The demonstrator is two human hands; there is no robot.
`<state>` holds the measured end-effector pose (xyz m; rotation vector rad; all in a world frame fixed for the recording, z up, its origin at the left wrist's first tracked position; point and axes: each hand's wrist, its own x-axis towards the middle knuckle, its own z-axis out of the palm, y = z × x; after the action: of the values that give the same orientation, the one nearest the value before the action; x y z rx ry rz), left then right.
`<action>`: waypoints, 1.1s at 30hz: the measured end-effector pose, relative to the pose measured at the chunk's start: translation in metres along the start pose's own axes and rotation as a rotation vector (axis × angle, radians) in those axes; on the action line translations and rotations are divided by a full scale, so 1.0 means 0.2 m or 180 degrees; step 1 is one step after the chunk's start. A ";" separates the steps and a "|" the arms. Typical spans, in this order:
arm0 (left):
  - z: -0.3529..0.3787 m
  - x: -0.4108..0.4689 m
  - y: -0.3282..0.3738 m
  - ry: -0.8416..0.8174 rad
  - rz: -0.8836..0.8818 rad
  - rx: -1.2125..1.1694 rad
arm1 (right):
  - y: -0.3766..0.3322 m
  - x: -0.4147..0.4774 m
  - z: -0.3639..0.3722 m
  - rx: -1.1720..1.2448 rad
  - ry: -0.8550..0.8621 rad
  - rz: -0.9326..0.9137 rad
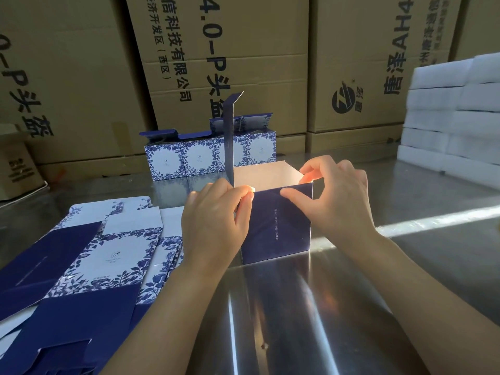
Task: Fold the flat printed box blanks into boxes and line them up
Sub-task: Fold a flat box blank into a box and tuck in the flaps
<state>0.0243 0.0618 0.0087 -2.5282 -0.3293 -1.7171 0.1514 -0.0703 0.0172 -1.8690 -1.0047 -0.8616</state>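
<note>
Brown carton [224, 50] reads "4.0-P" and "有限公司".

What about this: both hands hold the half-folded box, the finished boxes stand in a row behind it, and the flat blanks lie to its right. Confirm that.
One thing is wrong: the flat blanks lie to the left of the box, not its right. The head view shows it. The rest holds: the left hand and right hand hold the half-folded box, and the finished boxes stand in a row behind it.

The flat blanks [81, 266] run off the left edge; small print on the box [278, 223] is unreadable.
</note>
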 end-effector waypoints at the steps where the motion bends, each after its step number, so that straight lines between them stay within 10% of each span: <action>1: 0.00 0.00 0.00 -0.0002 0.0003 0.0000 | 0.00 0.00 0.00 -0.0022 -0.0020 -0.0038; 33: -0.01 0.00 -0.04 -0.0233 -0.0592 0.0016 | 0.01 -0.02 0.04 0.0061 -0.0311 -0.0132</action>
<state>0.0201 0.0694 0.0100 -2.6357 -0.5904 -1.6813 0.1527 -0.0651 0.0089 -1.8952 -1.1112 -0.7885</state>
